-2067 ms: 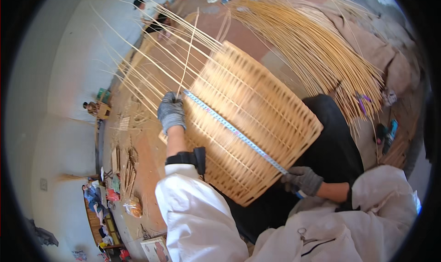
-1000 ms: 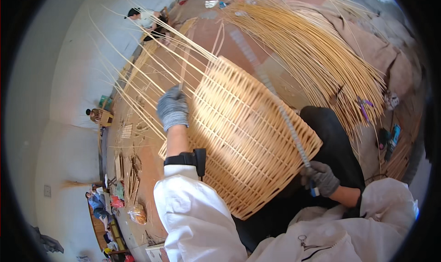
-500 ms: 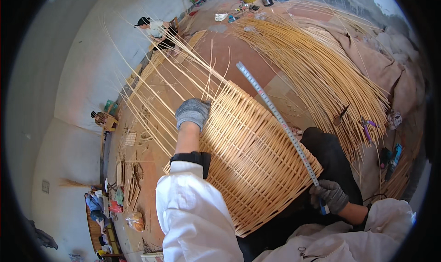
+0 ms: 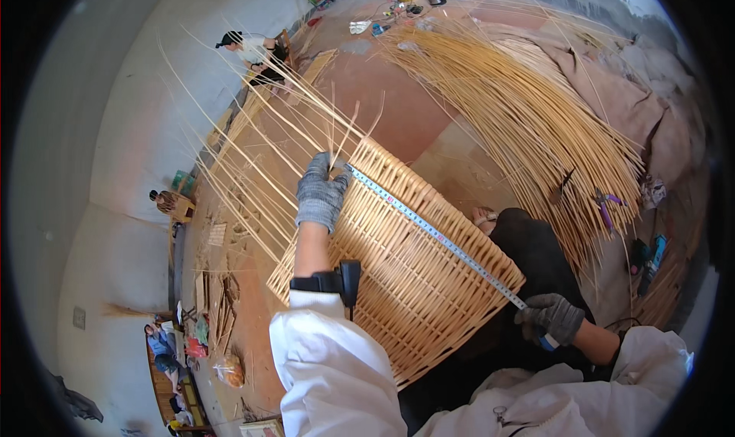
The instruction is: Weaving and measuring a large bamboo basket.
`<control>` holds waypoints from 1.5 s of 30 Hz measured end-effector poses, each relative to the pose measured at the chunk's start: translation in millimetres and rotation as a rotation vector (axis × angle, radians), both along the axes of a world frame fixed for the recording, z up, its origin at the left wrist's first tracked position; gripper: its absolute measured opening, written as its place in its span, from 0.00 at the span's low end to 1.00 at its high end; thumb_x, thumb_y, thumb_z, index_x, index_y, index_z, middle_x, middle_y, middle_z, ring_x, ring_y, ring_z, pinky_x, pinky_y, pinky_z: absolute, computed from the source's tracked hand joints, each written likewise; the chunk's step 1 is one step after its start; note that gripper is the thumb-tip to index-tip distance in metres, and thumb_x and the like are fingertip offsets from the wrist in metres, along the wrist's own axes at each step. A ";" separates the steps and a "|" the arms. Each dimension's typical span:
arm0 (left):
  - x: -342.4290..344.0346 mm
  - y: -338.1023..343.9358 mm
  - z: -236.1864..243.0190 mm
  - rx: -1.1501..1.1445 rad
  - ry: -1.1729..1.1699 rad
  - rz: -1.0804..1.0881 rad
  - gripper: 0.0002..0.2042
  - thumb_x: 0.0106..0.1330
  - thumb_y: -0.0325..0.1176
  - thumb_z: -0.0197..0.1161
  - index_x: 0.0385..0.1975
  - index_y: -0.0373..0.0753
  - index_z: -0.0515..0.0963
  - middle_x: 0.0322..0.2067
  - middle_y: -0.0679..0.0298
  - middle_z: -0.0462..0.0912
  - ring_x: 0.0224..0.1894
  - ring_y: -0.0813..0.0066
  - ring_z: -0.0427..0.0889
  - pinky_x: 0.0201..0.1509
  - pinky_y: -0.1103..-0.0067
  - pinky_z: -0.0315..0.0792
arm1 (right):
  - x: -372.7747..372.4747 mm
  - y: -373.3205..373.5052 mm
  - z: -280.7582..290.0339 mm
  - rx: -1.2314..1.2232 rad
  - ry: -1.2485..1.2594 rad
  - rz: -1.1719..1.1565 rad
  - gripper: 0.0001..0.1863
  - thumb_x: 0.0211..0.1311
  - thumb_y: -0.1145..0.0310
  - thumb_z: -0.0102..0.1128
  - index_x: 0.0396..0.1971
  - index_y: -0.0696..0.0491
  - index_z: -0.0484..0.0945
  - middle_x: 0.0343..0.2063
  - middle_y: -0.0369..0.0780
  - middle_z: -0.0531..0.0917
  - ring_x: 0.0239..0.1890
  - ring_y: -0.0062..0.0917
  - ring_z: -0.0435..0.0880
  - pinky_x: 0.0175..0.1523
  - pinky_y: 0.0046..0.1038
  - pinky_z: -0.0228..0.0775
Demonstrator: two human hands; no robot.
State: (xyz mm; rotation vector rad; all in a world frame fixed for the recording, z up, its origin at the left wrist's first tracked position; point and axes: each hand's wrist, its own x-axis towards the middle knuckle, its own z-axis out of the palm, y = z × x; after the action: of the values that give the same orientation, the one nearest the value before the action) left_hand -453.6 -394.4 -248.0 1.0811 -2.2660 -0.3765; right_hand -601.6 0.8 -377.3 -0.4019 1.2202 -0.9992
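Observation:
A half-woven wicker basket lies tilted across my lap, long unwoven stakes fanning out from its far left side. My left hand, in a grey knit glove, is at that upper edge, its thumb at the tip of a tape measure. The fingers beyond the thumb are partly hidden among the stakes. The blade runs straight along the basket's woven side to the lower right corner. There my right hand, gloved in grey, is closed around the tape measure's case, of which a blue and white bit shows.
A large bundle of peeled rods spreads over the floor at the right, with purple-handled pliers on it. A blue tool lies further right. Another person sits at the far wall; scraps lie on the left.
The blade, which stuck out past the basket's right edge, has swung left and down onto the weave. Its free end has come to my left thumb, and my left hand has turned and loosened.

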 end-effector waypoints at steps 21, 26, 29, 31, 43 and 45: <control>-5.4 -0.9 -17.1 0.138 -0.102 -0.012 0.16 0.59 0.35 0.60 0.45 0.33 0.73 0.38 0.60 0.80 0.40 0.76 0.76 0.46 0.80 0.68 | 35.3 21.9 -55.1 -0.007 0.174 -0.228 0.10 0.62 0.66 0.50 0.32 0.57 0.76 0.18 0.37 0.77 0.20 0.18 0.74 0.26 0.21 0.66; -3.5 12.0 -17.5 0.137 0.002 0.066 0.17 0.60 0.36 0.59 0.46 0.34 0.71 0.35 0.60 0.80 0.35 0.75 0.77 0.41 0.82 0.70 | 33.7 36.6 -45.8 -0.374 -0.114 -0.569 0.10 0.60 0.63 0.53 0.33 0.56 0.73 0.20 0.38 0.77 0.22 0.20 0.76 0.28 0.20 0.69; -6.2 19.9 -13.7 0.260 0.029 -0.078 0.16 0.56 0.33 0.64 0.41 0.33 0.74 0.31 0.62 0.81 0.33 0.78 0.76 0.39 0.82 0.70 | 14.3 26.1 -30.8 -0.515 0.011 -0.747 0.10 0.57 0.64 0.57 0.30 0.55 0.71 0.20 0.38 0.76 0.19 0.21 0.75 0.25 0.21 0.68; -9.1 27.2 -10.7 0.309 0.125 -0.183 0.14 0.53 0.31 0.67 0.37 0.33 0.76 0.29 0.63 0.81 0.30 0.80 0.76 0.38 0.82 0.71 | -6.3 7.4 -16.9 -0.594 -0.200 -0.683 0.08 0.56 0.67 0.57 0.27 0.55 0.71 0.15 0.36 0.73 0.17 0.19 0.73 0.22 0.21 0.65; -14.2 76.4 1.9 0.377 0.182 0.041 0.11 0.48 0.34 0.69 0.30 0.37 0.79 0.26 0.63 0.82 0.29 0.76 0.78 0.38 0.81 0.71 | -51.4 -234.2 94.6 -0.378 0.380 -0.226 0.18 0.52 0.63 0.62 0.41 0.58 0.77 0.19 0.36 0.78 0.17 0.18 0.73 0.21 0.20 0.66; -15.0 80.6 5.0 0.326 0.188 0.046 0.11 0.48 0.34 0.69 0.30 0.38 0.79 0.27 0.63 0.82 0.29 0.76 0.78 0.38 0.81 0.71 | -47.1 -245.6 103.4 -0.324 0.291 -0.236 0.17 0.51 0.63 0.63 0.39 0.56 0.79 0.26 0.36 0.82 0.24 0.21 0.77 0.27 0.22 0.71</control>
State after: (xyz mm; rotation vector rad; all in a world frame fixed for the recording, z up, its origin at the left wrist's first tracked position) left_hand -468.7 -313.8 -243.1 1.1989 -2.0539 -0.8150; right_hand -648.7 -244.9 -273.9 -0.6865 1.3904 -1.3848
